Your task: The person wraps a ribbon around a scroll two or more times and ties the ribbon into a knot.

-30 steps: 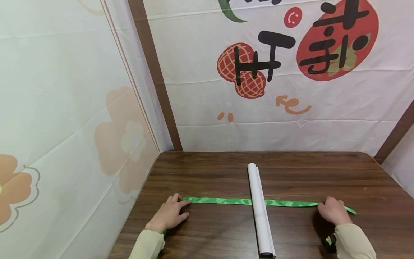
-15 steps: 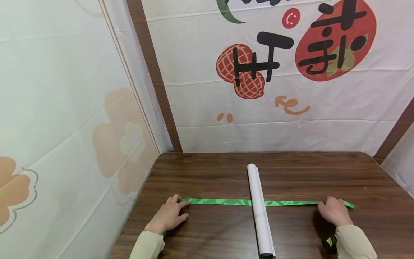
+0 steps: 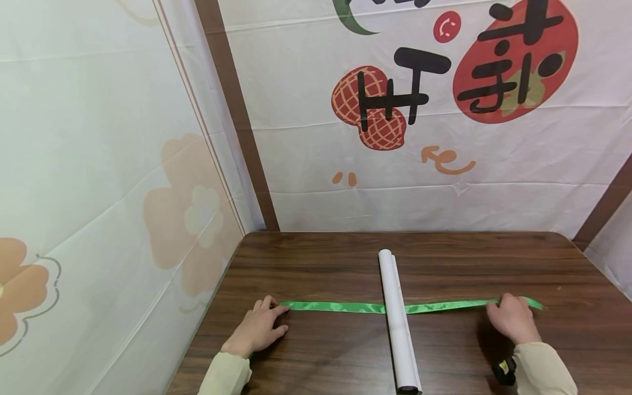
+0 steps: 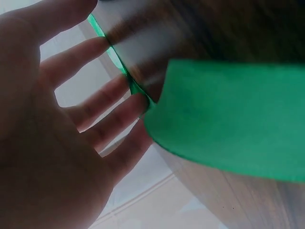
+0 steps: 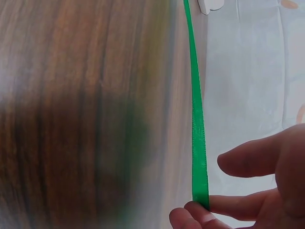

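Note:
A long green ribbon (image 3: 336, 306) stretches across the brown table, passing beneath a white rolled sheet (image 3: 397, 323) with a black end. At the ribbon's left part, my left hand (image 3: 257, 329) lies with fingers extended, fingertips touching it. The left wrist view shows those fingers (image 4: 102, 105) spread, and a wide stretch of ribbon (image 4: 228, 119) looping back towards the camera. My right hand (image 3: 512, 318) holds the ribbon near its right end, a short tail sticking out beyond. In the right wrist view the ribbon (image 5: 198, 143) runs between the fingers, while the thumb (image 5: 248, 157) stays apart.
The wooden table (image 3: 316, 258) meets a white printed cloth wall (image 3: 306, 208) at the back. Another cloth wall (image 3: 99, 164) stands along the left side. A small black device (image 3: 503, 372) sits at the right wrist.
My right hand has shifted slightly away from me, so the ribbon's right part now slants upward in the head view and its tail has swung. The left hand and the roll stay put.

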`<move>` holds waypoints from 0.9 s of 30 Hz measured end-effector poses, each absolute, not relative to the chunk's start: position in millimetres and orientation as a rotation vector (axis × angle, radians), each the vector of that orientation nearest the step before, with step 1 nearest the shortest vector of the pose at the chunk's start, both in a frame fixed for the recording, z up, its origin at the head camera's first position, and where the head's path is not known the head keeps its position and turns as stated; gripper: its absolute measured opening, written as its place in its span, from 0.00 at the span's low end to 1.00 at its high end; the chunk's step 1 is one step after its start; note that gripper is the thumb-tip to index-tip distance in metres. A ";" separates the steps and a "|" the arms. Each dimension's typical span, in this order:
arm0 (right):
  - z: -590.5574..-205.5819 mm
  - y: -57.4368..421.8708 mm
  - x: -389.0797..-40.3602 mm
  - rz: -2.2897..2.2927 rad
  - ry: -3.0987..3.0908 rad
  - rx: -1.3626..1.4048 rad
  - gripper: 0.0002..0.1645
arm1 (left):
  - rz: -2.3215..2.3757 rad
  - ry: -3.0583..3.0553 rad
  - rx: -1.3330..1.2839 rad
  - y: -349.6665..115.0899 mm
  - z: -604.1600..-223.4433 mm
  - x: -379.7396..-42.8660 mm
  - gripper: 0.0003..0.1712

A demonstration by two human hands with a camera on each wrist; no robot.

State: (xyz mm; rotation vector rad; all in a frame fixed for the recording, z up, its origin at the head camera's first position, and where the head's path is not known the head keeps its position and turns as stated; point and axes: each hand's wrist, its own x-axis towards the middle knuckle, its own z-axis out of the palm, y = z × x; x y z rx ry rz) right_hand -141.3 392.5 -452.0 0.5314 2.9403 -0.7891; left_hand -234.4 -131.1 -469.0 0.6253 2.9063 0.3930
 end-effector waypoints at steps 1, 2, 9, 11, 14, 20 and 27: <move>-451.5 392.2 -141.5 -0.792 2.943 0.535 0.32 | 0.391 2.910 0.624 -131.3 -469.2 -234.4 0.25; -451.2 392.1 -141.6 -0.794 2.944 0.537 0.33 | 0.388 2.913 0.624 -131.4 -469.2 -234.4 0.25; -446.7 392.9 -141.7 -0.806 2.955 0.550 0.34 | 0.378 2.928 0.613 -132.1 -467.6 -234.1 0.26; -445.6 394.1 -141.2 -0.805 2.966 0.548 0.34 | 0.377 2.931 0.606 -132.3 -467.3 -233.8 0.26; -443.5 396.3 -140.8 -0.819 2.980 0.556 0.30 | 0.377 2.934 0.599 -132.8 -467.0 -233.5 0.25; -439.2 398.5 -140.3 -0.850 2.979 0.590 0.33 | 0.374 2.939 0.594 -133.2 -466.5 -233.5 0.25; -433.1 397.0 -138.8 -0.889 2.966 0.626 0.38 | 0.366 2.942 0.594 -133.7 -466.5 -234.2 0.25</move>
